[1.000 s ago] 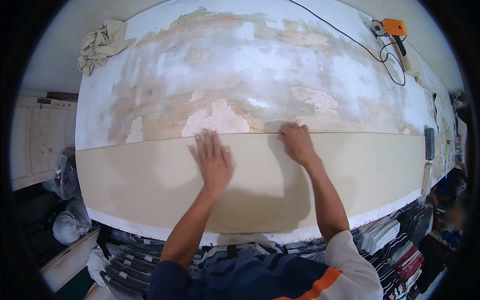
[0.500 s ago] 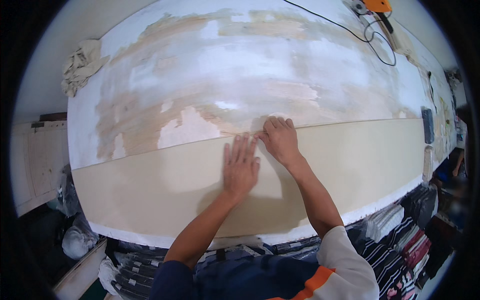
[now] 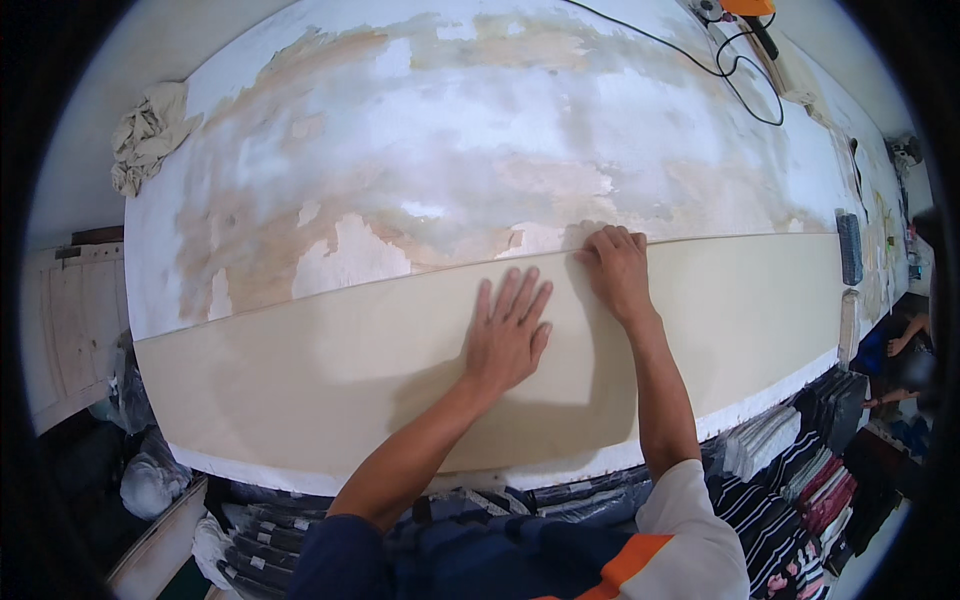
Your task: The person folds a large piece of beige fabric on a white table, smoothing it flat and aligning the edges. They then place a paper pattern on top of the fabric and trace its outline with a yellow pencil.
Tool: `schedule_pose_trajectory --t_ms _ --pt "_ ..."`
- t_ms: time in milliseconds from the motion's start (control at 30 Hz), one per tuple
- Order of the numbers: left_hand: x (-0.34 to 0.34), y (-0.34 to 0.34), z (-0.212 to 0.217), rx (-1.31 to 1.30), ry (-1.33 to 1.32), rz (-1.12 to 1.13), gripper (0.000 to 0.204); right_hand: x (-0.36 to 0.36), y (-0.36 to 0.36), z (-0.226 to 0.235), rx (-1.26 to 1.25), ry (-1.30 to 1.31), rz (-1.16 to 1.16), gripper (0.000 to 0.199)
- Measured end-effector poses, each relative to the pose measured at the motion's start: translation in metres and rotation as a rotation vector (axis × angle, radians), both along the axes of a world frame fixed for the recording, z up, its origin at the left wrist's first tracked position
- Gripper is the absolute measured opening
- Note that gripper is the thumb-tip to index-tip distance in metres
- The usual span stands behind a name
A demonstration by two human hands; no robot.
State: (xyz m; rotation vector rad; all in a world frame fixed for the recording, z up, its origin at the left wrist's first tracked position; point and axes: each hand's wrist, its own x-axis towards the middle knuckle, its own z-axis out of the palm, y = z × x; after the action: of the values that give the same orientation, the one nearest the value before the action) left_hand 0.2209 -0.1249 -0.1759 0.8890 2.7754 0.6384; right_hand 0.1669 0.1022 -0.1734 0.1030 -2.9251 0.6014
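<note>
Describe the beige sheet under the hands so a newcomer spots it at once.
Start at the big table with the worn white top. Along its near side lies a long, flat beige sheet, the left hand over it and the right hand at its far edge. Its smooth, even surface sets it apart from the patchy table and the crumpled cream cloth at far left.

Along the near edge of the table [image 3: 450,120] lies a fabric sheet [image 3: 270,390], the left hand [image 3: 507,340] on it, the right hand [image 3: 620,270] farther right at its far border. A loose cloth [image 3: 150,135] lies at the table's left edge, a cutter [image 3: 748,7] and cable [image 3: 735,88] toward the far right corner, a block [image 3: 849,248] just beside the sheet's right end
</note>
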Motion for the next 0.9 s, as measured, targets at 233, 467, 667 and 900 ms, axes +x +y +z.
schedule_pose_trajectory --t_ms 233,467,667,900 --pt "-0.019 0.022 -0.006 -0.144 0.032 0.268 0.065 0.006 0.035 0.017 0.041 -0.074 -0.008 0.014" --pt "-0.011 0.047 0.003 -0.066 0.095 0.231 0.063 0.004 0.094 0.031 0.016 -0.262 -0.120 0.008" --pt "-0.023 0.079 -0.002 0.029 0.024 -0.049 0.059 0.010 0.108 0.023 0.111 -0.140 -0.236 0.009" --pt "-0.024 0.077 -0.002 0.076 0.002 -0.035 0.057 0.021 0.162 0.012 0.197 -0.178 -0.425 0.025"
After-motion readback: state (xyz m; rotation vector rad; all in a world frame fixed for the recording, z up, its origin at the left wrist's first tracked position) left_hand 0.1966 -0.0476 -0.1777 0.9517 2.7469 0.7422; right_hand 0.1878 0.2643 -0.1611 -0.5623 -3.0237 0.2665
